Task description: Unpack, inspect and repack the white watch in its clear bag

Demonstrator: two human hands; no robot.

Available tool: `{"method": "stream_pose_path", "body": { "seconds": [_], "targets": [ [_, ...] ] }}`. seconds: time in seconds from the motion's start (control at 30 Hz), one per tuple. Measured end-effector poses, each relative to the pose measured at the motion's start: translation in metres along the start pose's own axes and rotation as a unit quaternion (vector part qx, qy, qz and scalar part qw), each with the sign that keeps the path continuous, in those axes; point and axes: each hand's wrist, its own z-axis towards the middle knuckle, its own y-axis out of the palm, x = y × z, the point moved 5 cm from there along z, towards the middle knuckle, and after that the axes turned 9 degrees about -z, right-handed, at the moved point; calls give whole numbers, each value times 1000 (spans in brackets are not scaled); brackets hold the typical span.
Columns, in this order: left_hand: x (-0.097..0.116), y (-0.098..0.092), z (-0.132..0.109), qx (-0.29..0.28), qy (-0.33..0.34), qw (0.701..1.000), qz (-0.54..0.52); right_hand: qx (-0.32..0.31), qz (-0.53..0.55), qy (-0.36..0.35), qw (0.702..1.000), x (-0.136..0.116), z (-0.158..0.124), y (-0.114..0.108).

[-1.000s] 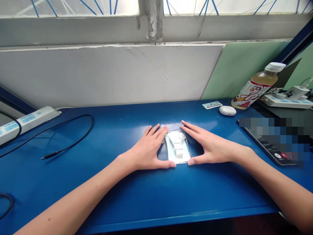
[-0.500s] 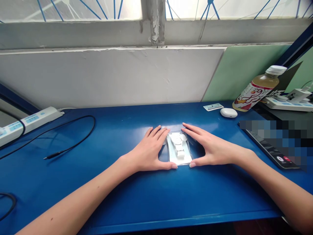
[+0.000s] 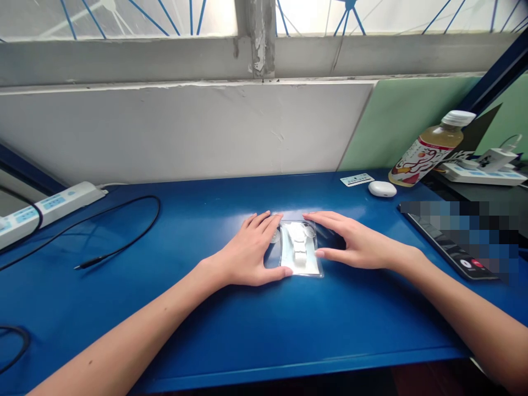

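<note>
On the blue desk lies a flat clear plastic sleeve (image 3: 311, 268) with a pale insert. A white strap-like piece (image 3: 300, 247) with a buckle or clip runs down its middle; its exact kind is unclear. My left hand (image 3: 249, 250) rests palm down at the sleeve's left side, fingers stretched, thumb at the lower left corner. To the right, my right hand (image 3: 357, 239) is open, its fingertips at the top right corner and its thumb beside the right edge. A clear round disc (image 3: 275, 236) shows partly beside my left fingers.
Behind the right hand are a white earbud case (image 3: 382, 189), a small card (image 3: 357, 180) and a drink bottle (image 3: 431, 148). A phone (image 3: 449, 247) lies farther right. At left are a power strip (image 3: 53, 206) and a black cable (image 3: 119, 248).
My right thumb has moved up from the sleeve's lower right corner to its right edge. The left hand stays nearly in place at the sleeve. The view has shifted slightly.
</note>
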Motion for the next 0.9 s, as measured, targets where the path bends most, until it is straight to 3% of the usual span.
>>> {"method": "stream_pose_path", "body": {
  "seconds": [0.2, 0.37, 0.53, 0.9],
  "targets": [
    [-8, -8, 1, 18, 13, 1000, -4, 41, 2, 21, 999, 1, 2, -10],
    [-15, -16, 4, 102, -8, 994, -35, 33, 79, 18, 996, -4, 2, -9],
    [-13, -17, 4, 107, 11, 993, -40, 86, -2, -7, 996, -2, 2, -12],
    [-6, -15, 3, 107, 2, 994, 15, 0, -27, 8, 1000, 7, -2, -2]
  ]
}}
